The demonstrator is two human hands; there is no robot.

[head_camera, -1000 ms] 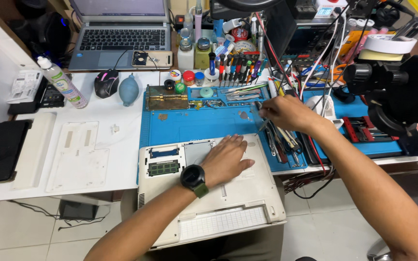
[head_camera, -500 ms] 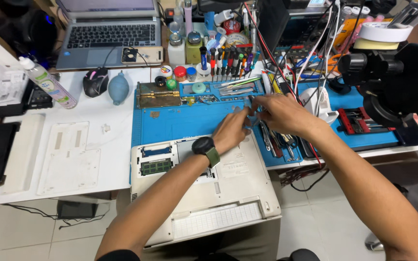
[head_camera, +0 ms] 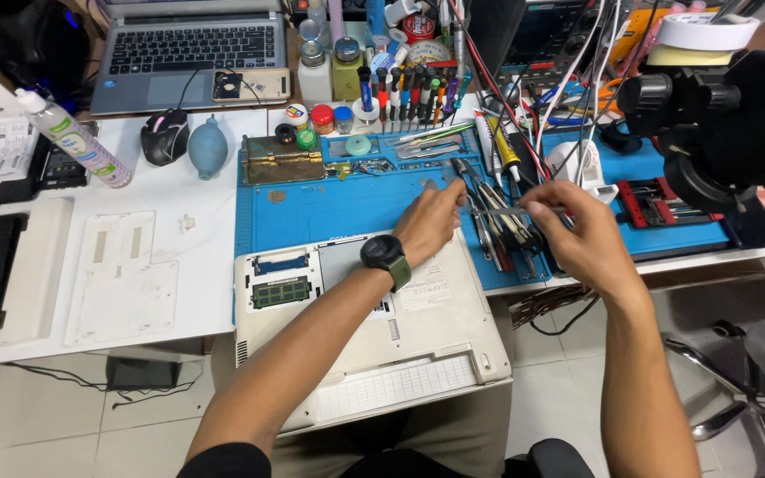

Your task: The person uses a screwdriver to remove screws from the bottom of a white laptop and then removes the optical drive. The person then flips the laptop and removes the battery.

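Tweezers [head_camera: 499, 212] are pinched between the left hand [head_camera: 431, 223] and right hand [head_camera: 577, 237]. An upturned white laptop [head_camera: 374, 327] is seen just below, on the blue mat [head_camera: 329, 208].

Both hands [head_camera: 436, 221] [head_camera: 577, 235] on tweezers [head_camera: 502, 212]
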